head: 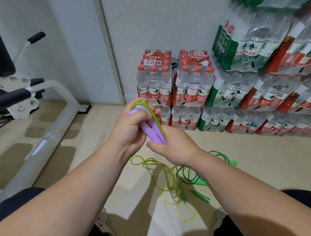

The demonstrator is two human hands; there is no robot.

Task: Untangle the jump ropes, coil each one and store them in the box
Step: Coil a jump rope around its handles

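Two lilac handles [154, 130] are held side by side at the centre of the view. They are gripped by the left hand [132, 129], and their tapered ends are slanted toward 5 o'clock and pinched by the right hand [175, 147]. A yellow-green cord [151, 111] is looped over their upper ends at 11 o'clock and carried down their 3 o'clock side. More yellow-green cord is spread in loose loops on the floor at 6 o'clock, tangled there with a darker green cord [186, 176]. A bright green handle [201, 182] and a duller green handle [202, 197] are laid within the tangle toward 5 o'clock.
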